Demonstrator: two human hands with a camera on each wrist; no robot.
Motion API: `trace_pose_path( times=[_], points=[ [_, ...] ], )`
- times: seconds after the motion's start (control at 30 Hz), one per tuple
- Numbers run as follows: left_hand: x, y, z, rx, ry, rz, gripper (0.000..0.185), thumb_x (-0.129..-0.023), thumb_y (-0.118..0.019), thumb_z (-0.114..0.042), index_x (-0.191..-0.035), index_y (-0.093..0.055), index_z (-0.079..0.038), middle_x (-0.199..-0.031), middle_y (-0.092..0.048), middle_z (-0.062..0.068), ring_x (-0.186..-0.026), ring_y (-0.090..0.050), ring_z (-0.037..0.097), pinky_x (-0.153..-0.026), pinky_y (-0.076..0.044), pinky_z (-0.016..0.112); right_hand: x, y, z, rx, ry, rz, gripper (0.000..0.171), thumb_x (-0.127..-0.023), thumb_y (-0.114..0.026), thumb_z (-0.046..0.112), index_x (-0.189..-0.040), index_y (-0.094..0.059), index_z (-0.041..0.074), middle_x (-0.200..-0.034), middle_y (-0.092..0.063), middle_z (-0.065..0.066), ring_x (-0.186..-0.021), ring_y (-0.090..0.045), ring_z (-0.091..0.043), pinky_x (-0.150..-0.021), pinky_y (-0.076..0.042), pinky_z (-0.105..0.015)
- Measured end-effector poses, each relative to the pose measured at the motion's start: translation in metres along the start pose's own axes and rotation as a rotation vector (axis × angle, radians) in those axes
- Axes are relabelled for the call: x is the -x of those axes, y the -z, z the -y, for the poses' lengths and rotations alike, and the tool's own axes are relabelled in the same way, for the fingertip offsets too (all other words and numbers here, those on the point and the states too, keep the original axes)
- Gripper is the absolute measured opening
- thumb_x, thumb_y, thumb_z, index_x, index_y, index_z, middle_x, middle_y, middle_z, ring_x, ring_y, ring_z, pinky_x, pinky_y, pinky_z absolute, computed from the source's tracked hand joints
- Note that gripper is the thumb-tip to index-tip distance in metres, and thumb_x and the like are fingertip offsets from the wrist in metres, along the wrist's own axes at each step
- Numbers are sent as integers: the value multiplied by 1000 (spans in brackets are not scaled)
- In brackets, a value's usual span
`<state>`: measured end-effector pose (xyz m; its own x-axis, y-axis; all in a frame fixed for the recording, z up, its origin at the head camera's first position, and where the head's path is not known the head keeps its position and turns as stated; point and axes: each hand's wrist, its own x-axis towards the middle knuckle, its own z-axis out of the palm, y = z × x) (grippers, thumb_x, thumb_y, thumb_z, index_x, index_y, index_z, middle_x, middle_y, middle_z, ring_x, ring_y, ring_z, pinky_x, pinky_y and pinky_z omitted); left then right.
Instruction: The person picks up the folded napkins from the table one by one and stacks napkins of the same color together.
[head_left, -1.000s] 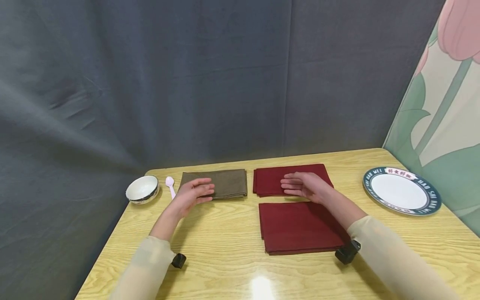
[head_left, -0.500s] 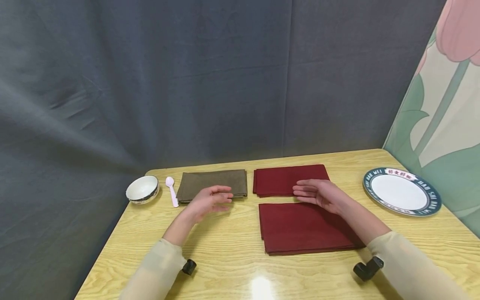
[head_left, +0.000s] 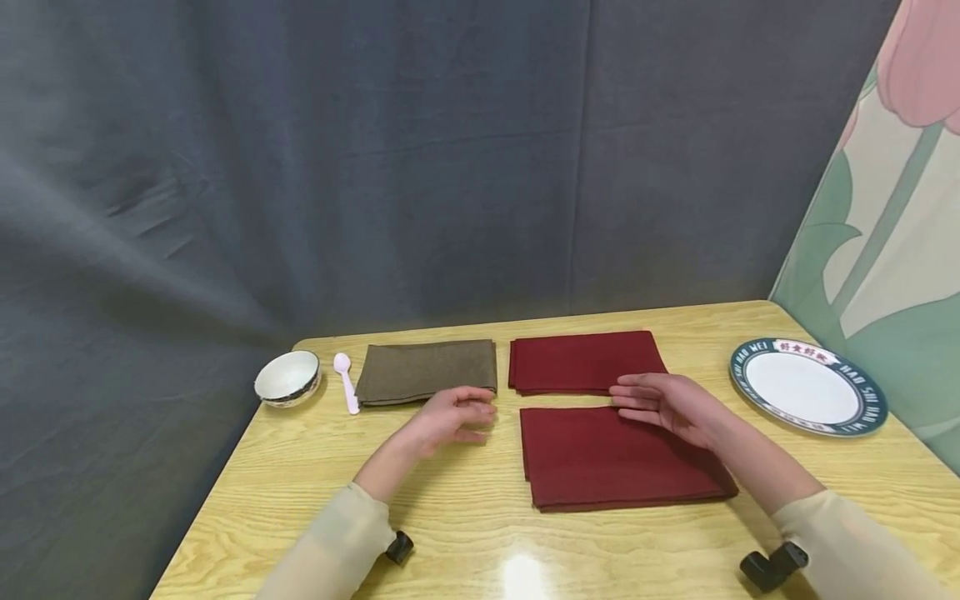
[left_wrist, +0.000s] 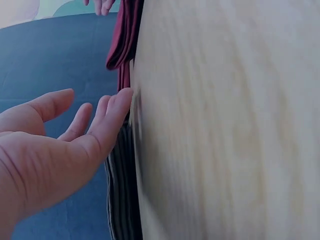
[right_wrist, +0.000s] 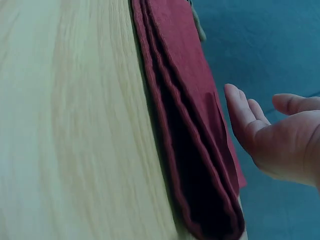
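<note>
My left hand [head_left: 452, 419], fingers loosely bent and holding nothing, is at the near right corner of a folded brown cloth [head_left: 427, 368]. In the left wrist view the same hand [left_wrist: 65, 140] shows its palm and relaxed fingers. Over the right part of the nearer folded red cloth [head_left: 607, 458] is my right hand [head_left: 675, 407], its fingers extended and nothing in them. A second folded red cloth [head_left: 585, 360] lies just behind that one. The right wrist view shows the layered folds of red cloth [right_wrist: 200, 125] beside my right hand [right_wrist: 280, 135].
A white bowl [head_left: 287, 375] and a pink spoon [head_left: 347, 382] sit at the left of the wooden table [head_left: 315, 483]. Toward the right edge lies a plate [head_left: 802, 387] with a dark patterned rim. A dark curtain [head_left: 435, 167] hangs behind the table.
My left hand has moved right and nearer, off the middle of the brown cloth. My right hand has shifted right and nearer, from the far red cloth toward the near one. The cloths stayed put.
</note>
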<state>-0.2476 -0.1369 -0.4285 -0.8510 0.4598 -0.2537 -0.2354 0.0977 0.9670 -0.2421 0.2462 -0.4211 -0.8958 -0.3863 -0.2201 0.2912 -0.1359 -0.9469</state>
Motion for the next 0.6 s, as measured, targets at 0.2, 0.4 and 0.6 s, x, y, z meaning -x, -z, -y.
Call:
trace_pose_path(
  times=[0.2, 0.4, 0.6],
  points=[
    [-4, -11, 4, 5, 10, -4, 45, -103, -54, -2, -147, -45, 6, -142, -51, 28, -129, -52, 42, -94, -55, 46, 12, 12, 2, -10, 5, -10, 57, -110, -43, 16, -151, -22, -18, -134, -62, -21, -118, -65, -24, -101, -49, -43],
    [-5, -17, 7, 17, 10, 12, 45, -102, -55, 0, -146, -47, 5, -143, -50, 28, -128, -53, 41, -93, -56, 46, 21, 24, 3, -3, 19, -30, 60, -110, -45, 17, -151, -21, -19, -126, -67, -13, -113, -68, -20, -99, -51, -42],
    [-8, -23, 7, 41, 19, 23, 48, -101, -57, 0, -147, -44, 4, -148, -43, 28, -130, -50, 41, -93, -55, 46, 34, 42, 5, -17, 67, -69, 31, -109, -48, 15, -132, -58, -2, -118, -71, -8, -107, -70, -18, -95, -54, -40]
  ],
)
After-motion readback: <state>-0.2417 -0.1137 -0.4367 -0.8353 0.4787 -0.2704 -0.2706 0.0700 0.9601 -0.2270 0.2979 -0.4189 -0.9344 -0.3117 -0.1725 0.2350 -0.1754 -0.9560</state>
